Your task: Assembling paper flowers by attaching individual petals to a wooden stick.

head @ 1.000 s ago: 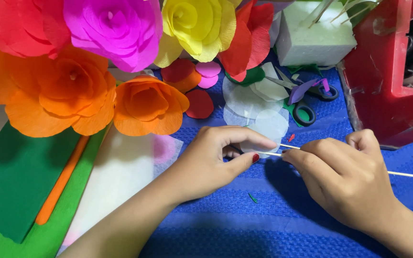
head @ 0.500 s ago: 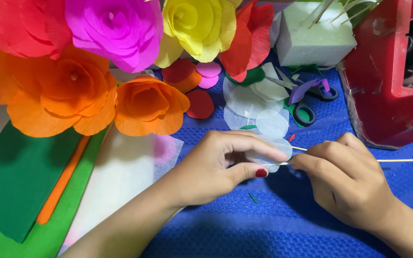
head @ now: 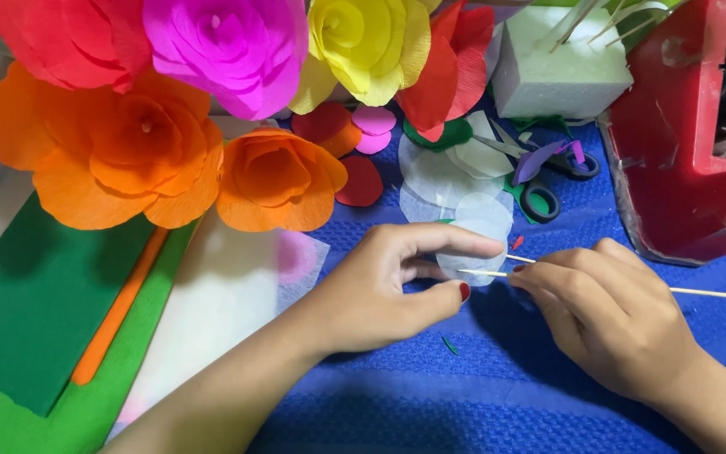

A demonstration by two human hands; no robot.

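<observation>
My left hand point(head: 397, 286) pinches a small white crepe paper petal point(head: 472, 262) between thumb and fingers, over the blue cloth point(head: 481, 395). A thin wooden skewer point(head: 707, 292) runs from the right under my right hand point(head: 607, 315), which grips it; the skewer tip reaches the petal at my left fingertips. The petal wraps partly around the skewer end.
Large paper flowers stand at the back: red, pink point(head: 228, 46), yellow point(head: 363, 42), two orange point(head: 275, 181). Loose white petals point(head: 443, 181), scissors point(head: 548, 181), a white foam block point(head: 556, 67) and a red tape dispenser point(head: 682, 160) lie behind. Green, orange and white paper sheets point(head: 44, 311) sit left.
My left hand took up the white petal and brought it against the skewer tip. The skewer end shifted slightly left with my right hand.
</observation>
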